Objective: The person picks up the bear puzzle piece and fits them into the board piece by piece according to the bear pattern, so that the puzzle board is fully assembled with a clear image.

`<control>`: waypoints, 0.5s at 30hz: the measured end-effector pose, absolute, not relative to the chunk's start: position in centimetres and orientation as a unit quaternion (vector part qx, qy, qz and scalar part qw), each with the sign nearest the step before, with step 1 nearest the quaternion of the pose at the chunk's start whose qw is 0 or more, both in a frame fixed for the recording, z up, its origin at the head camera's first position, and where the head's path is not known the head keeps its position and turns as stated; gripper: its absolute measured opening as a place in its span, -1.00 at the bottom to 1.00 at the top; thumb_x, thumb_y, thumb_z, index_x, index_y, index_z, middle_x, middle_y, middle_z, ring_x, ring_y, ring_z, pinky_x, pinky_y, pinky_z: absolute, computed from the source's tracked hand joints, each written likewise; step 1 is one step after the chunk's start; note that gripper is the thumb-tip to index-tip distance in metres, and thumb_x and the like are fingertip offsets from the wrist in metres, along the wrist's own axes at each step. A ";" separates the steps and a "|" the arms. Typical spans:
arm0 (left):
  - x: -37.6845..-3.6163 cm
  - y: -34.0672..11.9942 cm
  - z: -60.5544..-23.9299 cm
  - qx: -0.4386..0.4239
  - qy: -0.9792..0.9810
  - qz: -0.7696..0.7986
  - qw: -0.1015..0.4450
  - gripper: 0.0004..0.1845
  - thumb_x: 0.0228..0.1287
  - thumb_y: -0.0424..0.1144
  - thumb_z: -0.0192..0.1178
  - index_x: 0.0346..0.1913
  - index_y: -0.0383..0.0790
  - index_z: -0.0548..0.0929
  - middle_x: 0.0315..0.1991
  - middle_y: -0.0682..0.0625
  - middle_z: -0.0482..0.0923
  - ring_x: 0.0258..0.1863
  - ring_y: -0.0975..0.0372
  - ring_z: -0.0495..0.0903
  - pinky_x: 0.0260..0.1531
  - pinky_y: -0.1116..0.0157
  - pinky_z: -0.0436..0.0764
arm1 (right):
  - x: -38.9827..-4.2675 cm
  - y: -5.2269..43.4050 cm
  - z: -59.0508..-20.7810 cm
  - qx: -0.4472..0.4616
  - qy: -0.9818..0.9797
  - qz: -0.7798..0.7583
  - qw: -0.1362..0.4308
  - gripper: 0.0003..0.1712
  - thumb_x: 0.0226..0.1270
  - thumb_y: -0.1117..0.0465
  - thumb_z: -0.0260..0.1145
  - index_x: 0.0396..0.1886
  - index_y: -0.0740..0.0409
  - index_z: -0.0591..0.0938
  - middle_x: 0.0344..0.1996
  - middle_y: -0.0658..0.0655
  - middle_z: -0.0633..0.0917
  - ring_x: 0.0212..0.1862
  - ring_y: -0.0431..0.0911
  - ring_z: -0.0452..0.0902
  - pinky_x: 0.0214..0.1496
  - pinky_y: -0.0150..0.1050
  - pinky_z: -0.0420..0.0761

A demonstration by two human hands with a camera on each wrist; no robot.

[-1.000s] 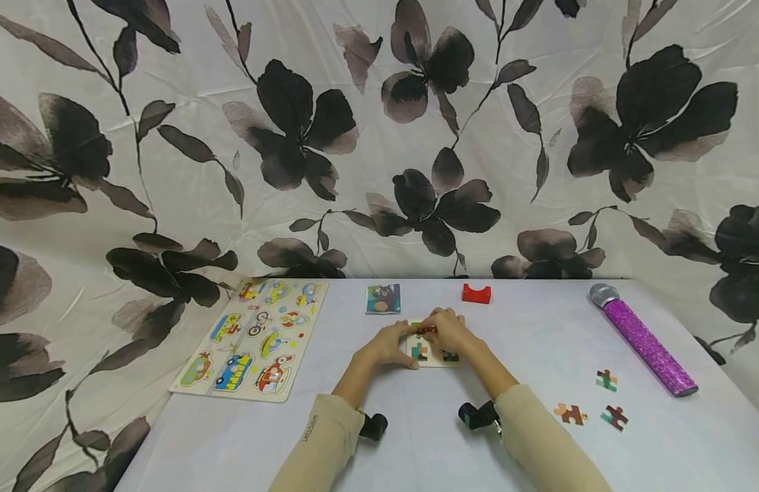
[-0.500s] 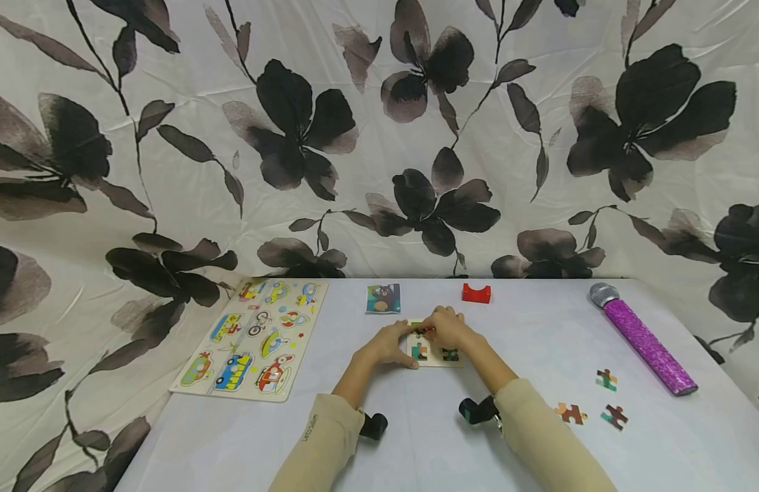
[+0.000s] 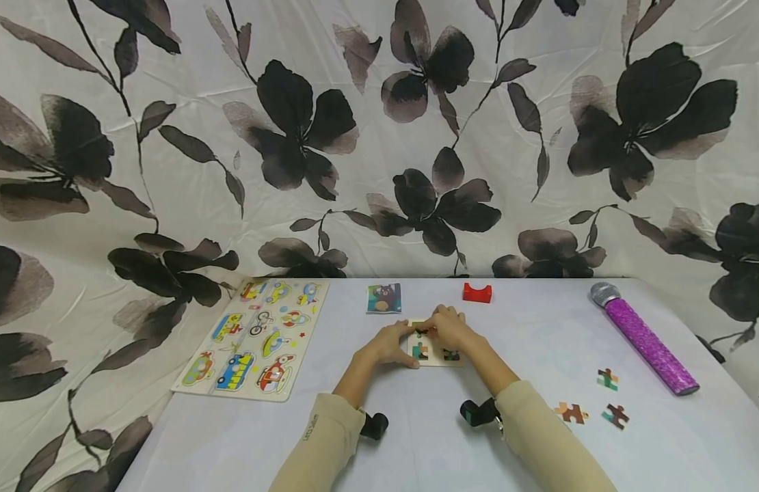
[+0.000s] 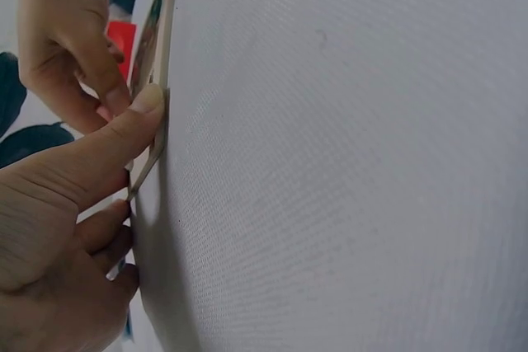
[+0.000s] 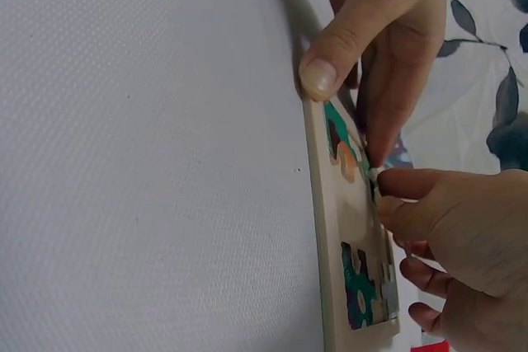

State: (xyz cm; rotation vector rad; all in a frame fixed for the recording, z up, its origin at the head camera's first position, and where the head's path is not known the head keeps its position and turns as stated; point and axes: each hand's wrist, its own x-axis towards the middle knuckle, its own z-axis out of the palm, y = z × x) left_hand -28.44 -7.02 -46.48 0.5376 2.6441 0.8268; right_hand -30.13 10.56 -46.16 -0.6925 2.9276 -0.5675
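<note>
A small wooden puzzle tray (image 3: 433,361) lies at the table's middle, with a few coloured pieces set in it. My left hand (image 3: 399,347) holds its left side, thumb (image 5: 318,76) pressed on the near edge (image 4: 162,80) and fingers reaching over the top. My right hand (image 3: 440,330) hovers over the tray's far part and pinches a small puzzle piece (image 5: 374,175) against the tray (image 5: 330,228) with its fingertips. The piece is mostly hidden by the fingers. In the left wrist view the right hand (image 4: 66,30) shows behind the tray.
A vehicle peg-puzzle board (image 3: 256,338) lies at the left. A bear picture card (image 3: 383,298) and a red block (image 3: 476,292) sit behind the tray. A purple glitter microphone (image 3: 644,338) lies at the right, with three loose puzzle pieces (image 3: 570,412) near it.
</note>
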 end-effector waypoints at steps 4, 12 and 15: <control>-28.5 -6.9 -46.5 0.189 0.923 0.291 0.166 -0.12 -0.20 -0.05 0.42 0.26 -0.20 0.29 0.34 -0.17 0.04 0.30 -0.10 -0.01 0.20 -0.06 0.09 | -30.2 11.0 -46.2 -0.226 0.953 -0.196 0.043 -0.73 0.19 0.24 0.21 -0.13 -0.10 0.66 -0.21 0.08 0.49 -0.17 -0.03 0.28 -0.29 -0.16 0.21; -28.7 -6.9 -46.6 0.195 0.925 0.280 0.167 -0.13 -0.20 -0.05 0.41 0.24 -0.26 0.31 0.34 -0.14 0.03 0.32 -0.05 -0.04 0.23 -0.02 0.05 | -30.2 11.4 -46.4 -0.234 0.943 -0.232 0.044 -0.72 0.19 0.28 0.20 -0.12 -0.06 0.66 -0.23 0.03 0.56 -0.16 -0.03 0.29 -0.30 -0.12 0.25; -28.7 -6.9 -46.6 0.196 0.925 0.279 0.166 -0.14 -0.20 -0.05 0.41 0.24 -0.26 0.31 0.34 -0.14 0.03 0.32 -0.04 -0.04 0.24 0.00 0.05 | -30.3 11.4 -46.5 -0.231 0.945 -0.229 0.032 -0.73 0.19 0.27 0.20 -0.12 -0.05 0.66 -0.22 0.06 0.54 -0.15 -0.02 0.29 -0.29 -0.11 0.25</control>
